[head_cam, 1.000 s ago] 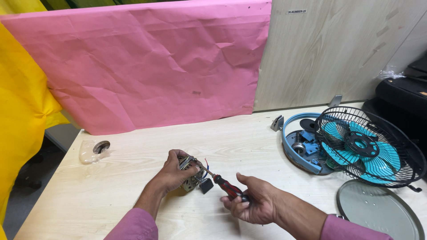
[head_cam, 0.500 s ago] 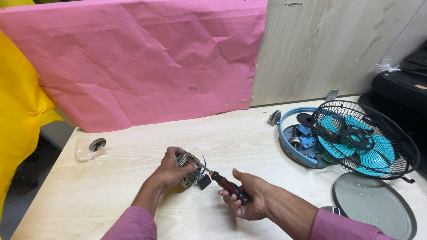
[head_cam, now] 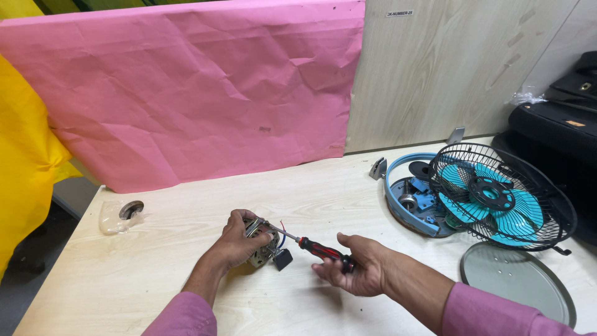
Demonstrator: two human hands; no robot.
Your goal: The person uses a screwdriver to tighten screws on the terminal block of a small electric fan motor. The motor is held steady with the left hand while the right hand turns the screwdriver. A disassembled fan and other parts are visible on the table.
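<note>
the motor (head_cam: 264, 244) sits on the table (head_cam: 155, 274), near centre, a little toward the near edge. the left hand (head_cam: 238, 241) wraps it from 9 o'clock, fingers curled closed over its top and side, pinning it down. the right hand (head_cam: 357, 270) lies at 4 o'clock from the motor, fingers closed around the red-and-black handle of the screwdriver (head_cam: 305, 242). the shaft runs up toward 10 o'clock and its tip meets the top of the motor.

handling: the motor looks like a stiff, dense block of metal laminations, probably heavy for its bulk. take hold on the flat outer sides of the core. keep off the thin red and blue wires and the small black part hanging at its 4 o'clock side; these look fragile. bare metal may be slippery, so a full wrap grip suits better than a pinch. the screwdriver handle looks ribbed and easy to hold; the tip could slip off under side load.

at 3 o'clock, well apart, lie a blue fan (head_cam: 497, 196) in its black grille, a blue housing (head_cam: 410, 196) and a grey disc (head_cam: 516, 280). at 9 o'clock lies a clear bag (head_cam: 118, 214).
</note>
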